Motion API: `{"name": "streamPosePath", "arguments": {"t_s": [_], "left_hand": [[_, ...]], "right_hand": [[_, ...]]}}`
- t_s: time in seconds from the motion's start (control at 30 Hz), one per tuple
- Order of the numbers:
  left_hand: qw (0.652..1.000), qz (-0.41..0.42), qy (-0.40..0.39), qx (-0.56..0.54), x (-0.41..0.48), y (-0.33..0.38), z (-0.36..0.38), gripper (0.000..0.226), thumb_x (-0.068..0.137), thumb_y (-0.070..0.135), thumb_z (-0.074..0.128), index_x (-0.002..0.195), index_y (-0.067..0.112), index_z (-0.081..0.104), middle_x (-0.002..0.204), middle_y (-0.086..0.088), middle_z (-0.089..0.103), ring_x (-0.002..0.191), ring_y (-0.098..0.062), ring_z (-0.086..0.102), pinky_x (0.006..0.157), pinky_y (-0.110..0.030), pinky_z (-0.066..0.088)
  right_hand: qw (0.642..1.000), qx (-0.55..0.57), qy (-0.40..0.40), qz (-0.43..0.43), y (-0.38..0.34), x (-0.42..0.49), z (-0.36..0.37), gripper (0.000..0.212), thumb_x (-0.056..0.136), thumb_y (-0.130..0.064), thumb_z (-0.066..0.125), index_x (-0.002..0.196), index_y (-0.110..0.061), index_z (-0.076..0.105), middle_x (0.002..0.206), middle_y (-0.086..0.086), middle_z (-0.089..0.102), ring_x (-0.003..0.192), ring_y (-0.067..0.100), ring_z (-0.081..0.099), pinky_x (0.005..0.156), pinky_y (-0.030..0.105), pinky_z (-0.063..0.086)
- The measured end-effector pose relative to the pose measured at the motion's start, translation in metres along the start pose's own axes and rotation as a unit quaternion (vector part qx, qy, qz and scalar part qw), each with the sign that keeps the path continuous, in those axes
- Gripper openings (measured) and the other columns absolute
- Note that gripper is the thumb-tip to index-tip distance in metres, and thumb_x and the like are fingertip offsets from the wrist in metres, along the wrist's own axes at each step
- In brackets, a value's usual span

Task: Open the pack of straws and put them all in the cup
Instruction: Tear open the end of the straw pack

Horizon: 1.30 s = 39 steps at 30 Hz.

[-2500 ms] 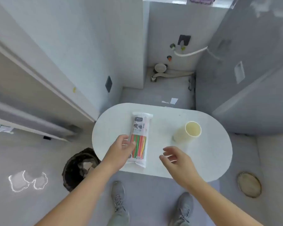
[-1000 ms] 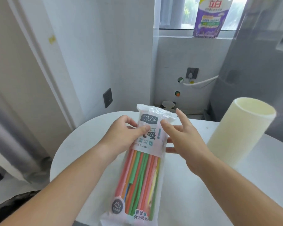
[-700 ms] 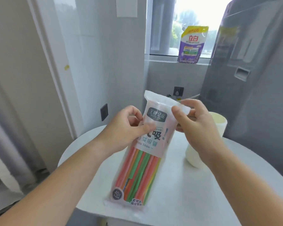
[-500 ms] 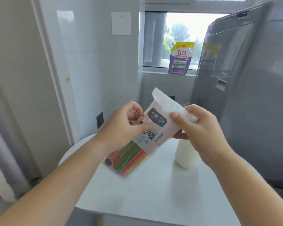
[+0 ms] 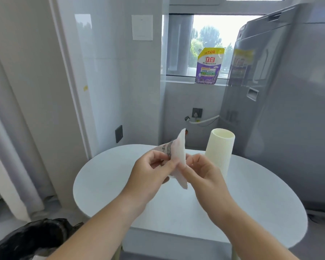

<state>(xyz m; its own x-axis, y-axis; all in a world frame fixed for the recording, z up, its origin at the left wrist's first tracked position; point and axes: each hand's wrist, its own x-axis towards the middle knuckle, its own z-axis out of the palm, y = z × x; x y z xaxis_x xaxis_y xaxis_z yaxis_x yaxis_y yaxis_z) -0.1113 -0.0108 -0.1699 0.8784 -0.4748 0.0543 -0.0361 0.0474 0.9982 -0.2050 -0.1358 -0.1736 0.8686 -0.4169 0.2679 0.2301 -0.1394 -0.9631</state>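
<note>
Now holding pack of straws point(image 5: 178, 154) clear of the tabletop point(image 5: 105, 177), above its middle. Pinching the film with left hand point(image 5: 154, 171), thumb and curled fingers on the printed side. Pinching the same film with right hand point(image 5: 203, 171), thumb close against the left thumb. Seeing the pack nearly edge-on, one white corner pointing up, another hanging down between the wrists; straws themselves hidden. Cannot tell whether the seal is torn. Noting cup point(image 5: 220, 149) upright toward the far edge of the tabletop, right of middle, just behind the right hand. Beyond the far edge: detergent pouch point(image 5: 209, 65) upright on windowsill point(image 5: 178, 79), grey appliance point(image 5: 289, 119) at right. Off the near left edge: black bag point(image 5: 36, 235) on the floor
</note>
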Motion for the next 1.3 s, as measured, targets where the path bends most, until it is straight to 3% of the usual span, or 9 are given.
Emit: {"name": "streamPosePath", "arguments": {"t_s": [0.07, 0.13, 0.27, 0.4, 0.53, 0.87, 1.03, 1.13, 1.3], "left_hand": [[1.0, -0.001, -0.013, -0.012, -0.002, 0.002, -0.004, 0.051, 0.069, 0.041, 0.083, 0.099, 0.003, 0.065, 0.096, -0.009, 0.079, 0.096, -0.026, 0.076, 0.091, -0.051, 0.06], [1.0, -0.007, -0.028, -0.012, -0.002, 0.002, -0.01, 0.053, 0.066, 0.042, 0.086, 0.096, 0.003, 0.066, 0.098, -0.013, 0.078, 0.1, -0.032, 0.074, 0.096, -0.052, 0.058], [0.998, -0.013, -0.063, 0.003, 0.002, 0.001, -0.022, 0.052, 0.057, 0.048, 0.088, 0.087, 0.012, 0.066, 0.101, -0.018, 0.078, 0.108, -0.038, 0.07, 0.106, -0.053, 0.05], [0.995, -0.007, -0.095, -0.013, 0.002, -0.003, -0.029, 0.031, 0.059, 0.04, 0.09, 0.073, 0.024, 0.068, 0.098, -0.012, 0.08, 0.106, -0.035, 0.073, 0.107, -0.052, 0.05], [0.994, 0.01, -0.107, -0.014, 0.001, -0.006, -0.034, 0.025, 0.065, 0.037, 0.088, 0.075, 0.025, 0.068, 0.101, -0.008, 0.08, 0.104, -0.028, 0.075, 0.107, -0.049, 0.051], [0.992, 0.02, -0.124, -0.014, -0.001, -0.011, -0.037, 0.025, 0.068, 0.034, 0.086, 0.084, 0.022, 0.07, 0.105, -0.008, 0.08, 0.106, -0.028, 0.074, 0.108, -0.048, 0.051], [0.993, 0.026, -0.116, -0.009, 0.0, -0.013, -0.033, 0.023, 0.067, 0.037, 0.084, 0.079, 0.021, 0.071, 0.099, -0.01, 0.08, 0.099, -0.026, 0.075, 0.105, -0.047, 0.053], [0.994, 0.032, -0.104, -0.013, -0.001, -0.015, -0.029, 0.02, 0.065, 0.039, 0.083, 0.072, 0.022, 0.074, 0.095, -0.011, 0.08, 0.097, -0.025, 0.074, 0.104, -0.048, 0.054], [0.996, 0.04, -0.077, -0.019, -0.002, -0.018, -0.02, 0.029, 0.064, 0.041, 0.081, 0.081, 0.018, 0.081, 0.092, -0.009, 0.081, 0.094, -0.024, 0.076, 0.101, -0.048, 0.056]], "right_hand": [[0.999, 0.013, -0.03, 0.006, 0.003, 0.0, 0.001, 0.029, 0.088, -0.031, 0.068, 0.087, -0.003, 0.061, 0.123, -0.004, 0.072, 0.117, 0.02, 0.066, 0.1, 0.049, 0.049], [0.999, 0.011, -0.043, 0.005, 0.005, 0.0, 0.0, 0.025, 0.088, -0.03, 0.068, 0.086, -0.006, 0.064, 0.129, -0.002, 0.069, 0.122, 0.022, 0.063, 0.104, 0.054, 0.046], [0.997, -0.026, -0.072, 0.005, 0.011, 0.0, -0.003, 0.01, 0.092, -0.021, 0.07, 0.088, -0.012, 0.071, 0.131, -0.006, 0.066, 0.121, 0.01, 0.063, 0.097, 0.035, 0.052], [0.997, -0.052, -0.062, -0.002, 0.017, 0.002, 0.0, 0.004, 0.09, -0.012, 0.074, 0.092, -0.015, 0.074, 0.133, -0.002, 0.064, 0.112, 0.006, 0.067, 0.083, 0.021, 0.054], [0.997, -0.045, -0.056, 0.001, 0.017, 0.002, 0.005, 0.005, 0.087, -0.013, 0.076, 0.091, -0.012, 0.074, 0.132, -0.001, 0.065, 0.114, 0.006, 0.066, 0.082, 0.019, 0.054], [0.997, -0.037, -0.058, 0.018, 0.011, -0.001, 0.004, 0.004, 0.088, -0.012, 0.074, 0.089, -0.008, 0.074, 0.132, -0.003, 0.066, 0.117, 0.003, 0.064, 0.084, 0.013, 0.051], [0.997, -0.057, -0.044, 0.024, 0.01, -0.002, 0.003, 0.009, 0.091, -0.013, 0.072, 0.082, -0.013, 0.076, 0.13, -0.009, 0.066, 0.117, -0.004, 0.061, 0.082, 0.008, 0.049], [0.996, -0.077, -0.034, 0.02, 0.01, -0.002, 0.005, 0.014, 0.092, -0.015, 0.07, 0.079, -0.014, 0.075, 0.128, -0.012, 0.066, 0.107, -0.007, 0.064, 0.078, 0.006, 0.048], [0.996, -0.087, 0.0, 0.018, 0.012, -0.002, 0.01, 0.018, 0.093, -0.016, 0.067, 0.078, -0.009, 0.072, 0.125, -0.012, 0.065, 0.089, -0.007, 0.069, 0.072, 0.013, 0.054]]}}
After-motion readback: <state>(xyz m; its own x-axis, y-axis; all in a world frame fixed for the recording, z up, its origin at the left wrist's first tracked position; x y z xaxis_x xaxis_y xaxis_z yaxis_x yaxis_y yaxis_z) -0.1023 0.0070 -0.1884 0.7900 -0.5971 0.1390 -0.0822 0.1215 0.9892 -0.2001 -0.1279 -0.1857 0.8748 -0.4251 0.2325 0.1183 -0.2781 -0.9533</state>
